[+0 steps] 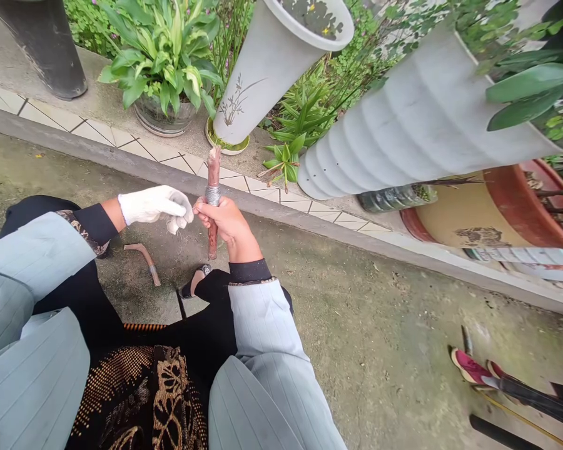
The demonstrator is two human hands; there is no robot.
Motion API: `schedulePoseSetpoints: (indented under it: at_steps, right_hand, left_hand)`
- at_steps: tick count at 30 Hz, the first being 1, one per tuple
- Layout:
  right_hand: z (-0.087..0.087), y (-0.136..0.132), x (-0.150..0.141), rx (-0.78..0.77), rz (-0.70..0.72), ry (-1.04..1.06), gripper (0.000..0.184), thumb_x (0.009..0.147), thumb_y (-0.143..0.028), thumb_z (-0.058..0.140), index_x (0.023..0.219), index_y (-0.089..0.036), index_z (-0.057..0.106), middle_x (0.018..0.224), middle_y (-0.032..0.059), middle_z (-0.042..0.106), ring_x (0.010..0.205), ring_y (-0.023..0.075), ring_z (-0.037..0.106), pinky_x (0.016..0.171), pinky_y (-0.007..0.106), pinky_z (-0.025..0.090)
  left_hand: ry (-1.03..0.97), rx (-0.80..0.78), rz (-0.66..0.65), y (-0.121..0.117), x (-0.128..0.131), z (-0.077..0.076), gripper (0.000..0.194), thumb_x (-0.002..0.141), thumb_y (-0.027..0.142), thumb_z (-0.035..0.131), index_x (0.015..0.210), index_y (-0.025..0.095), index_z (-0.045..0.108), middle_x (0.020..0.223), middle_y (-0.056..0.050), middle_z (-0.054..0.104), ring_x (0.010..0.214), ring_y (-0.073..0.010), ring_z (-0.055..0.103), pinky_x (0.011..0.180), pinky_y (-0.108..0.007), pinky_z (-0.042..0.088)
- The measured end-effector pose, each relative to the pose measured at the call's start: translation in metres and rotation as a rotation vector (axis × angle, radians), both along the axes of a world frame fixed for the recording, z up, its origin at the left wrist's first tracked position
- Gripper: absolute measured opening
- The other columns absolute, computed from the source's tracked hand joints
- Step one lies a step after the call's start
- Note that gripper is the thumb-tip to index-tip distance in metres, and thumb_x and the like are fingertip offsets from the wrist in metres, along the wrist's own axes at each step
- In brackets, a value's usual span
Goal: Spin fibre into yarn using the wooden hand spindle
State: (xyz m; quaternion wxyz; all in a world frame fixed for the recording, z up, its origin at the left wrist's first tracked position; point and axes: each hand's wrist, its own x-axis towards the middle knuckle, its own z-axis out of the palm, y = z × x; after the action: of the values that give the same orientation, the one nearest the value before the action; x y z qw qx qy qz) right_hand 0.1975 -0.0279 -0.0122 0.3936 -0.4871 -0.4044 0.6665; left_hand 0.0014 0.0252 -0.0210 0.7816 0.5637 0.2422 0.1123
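Observation:
My right hand (228, 220), bare, is closed round a reddish-brown stick-like handle (213, 170) held upright, with a grey metal band (213, 195) wound round it just above my fingers. My left hand (156, 205) wears a white glove and is pinched shut right beside the band, touching my right thumb; what it pinches is too small to make out. A second curved brown piece with a metal collar (145, 260) lies on the concrete ground below my left wrist.
A tiled kerb (122, 147) runs across ahead, with a leafy potted plant (166, 62), tall grey planters (267, 69) (417, 119) and a terracotta pot (497, 212) behind it. Another person's red shoe (469, 365) stands at the lower right. My sandalled foot (194, 281) rests below my hands.

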Motion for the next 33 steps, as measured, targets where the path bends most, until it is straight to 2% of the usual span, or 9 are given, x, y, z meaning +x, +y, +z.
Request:
schedulePoseSetpoints:
  at_steps: [3,9,14,19,24,27,31,33]
  right_hand:
    - [0.002,-0.001,0.001,-0.026,0.062,-0.004,0.029,0.062,-0.035,0.08,0.069,-0.015,0.059,0.059,-0.0028,0.055,0.048,0.005,0.04,0.043,0.019,0.032]
    - [0.009,-0.004,0.001,-0.033,0.149,-0.023,0.028,0.061,-0.032,0.079,0.068,-0.014,0.059,0.06,-0.002,0.057,0.048,0.0046,0.042,0.043,0.018,0.032]
    - [0.01,-0.005,0.001,-0.015,0.174,-0.051,0.022,0.064,-0.029,0.075,0.068,-0.014,0.059,0.061,-0.0022,0.058,0.048,0.0042,0.041,0.044,0.018,0.032]
    - [0.012,-0.006,0.002,0.016,0.183,-0.131,0.019,0.063,-0.028,0.072,0.069,-0.014,0.059,0.059,-0.0031,0.056,0.049,0.0049,0.042,0.044,0.018,0.032]
    - [0.014,-0.006,0.003,0.039,0.12,-0.23,0.021,0.062,-0.03,0.071,0.071,-0.015,0.059,0.057,-0.0038,0.055,0.048,0.0059,0.042,0.045,0.02,0.032]
    - [0.013,-0.006,-0.002,0.063,0.065,-0.373,0.018,0.063,-0.03,0.068,0.07,-0.015,0.06,0.054,-0.0046,0.052,0.048,0.0072,0.042,0.047,0.022,0.033]
    - [0.008,-0.005,-0.011,0.168,-0.196,-0.64,0.021,0.068,-0.036,0.066,0.07,-0.016,0.061,0.057,-0.0033,0.053,0.056,0.0106,0.046,0.055,0.025,0.037]
    - [0.006,-0.003,-0.012,0.202,-0.295,-0.685,0.024,0.069,-0.039,0.067,0.067,-0.017,0.059,0.058,-0.0025,0.054,0.058,0.0115,0.048,0.057,0.026,0.039]
  left_hand:
    - [0.011,0.042,-0.069,0.001,-0.003,0.004,0.026,0.077,0.035,0.068,0.084,0.01,0.072,0.081,-0.013,0.074,0.056,-0.0155,0.067,0.058,-0.029,0.056]
    - [-0.017,0.02,-0.22,0.004,-0.006,0.006,0.026,0.08,0.033,0.069,0.088,0.009,0.074,0.072,-0.011,0.074,0.059,-0.0153,0.069,0.056,-0.022,0.054]
    - [-0.051,-0.048,-0.244,0.005,-0.006,0.002,0.023,0.078,0.03,0.073,0.086,0.009,0.074,0.071,-0.008,0.074,0.056,-0.0137,0.068,0.056,-0.021,0.055]
    - [-0.019,-0.05,-0.261,0.004,-0.004,0.0,0.02,0.075,0.028,0.074,0.084,0.01,0.073,0.07,-0.007,0.073,0.058,-0.0141,0.068,0.058,-0.023,0.055]
    - [0.027,0.022,-0.18,0.002,-0.002,0.001,0.018,0.074,0.026,0.071,0.081,0.01,0.069,0.069,-0.007,0.07,0.059,-0.0135,0.065,0.058,-0.023,0.054]
    - [0.13,0.173,-0.104,0.0,0.002,0.001,0.011,0.073,0.023,0.066,0.076,0.012,0.065,0.066,-0.004,0.067,0.055,-0.0113,0.061,0.056,-0.023,0.051]
    - [0.461,0.535,0.208,-0.005,0.009,0.0,0.008,0.072,0.021,0.056,0.075,0.015,0.061,0.058,0.001,0.06,0.048,-0.0104,0.055,0.051,-0.022,0.042]
    - [0.583,0.653,0.336,-0.007,0.012,-0.001,0.013,0.073,0.023,0.053,0.078,0.015,0.062,0.058,0.001,0.06,0.05,-0.012,0.054,0.052,-0.024,0.041]
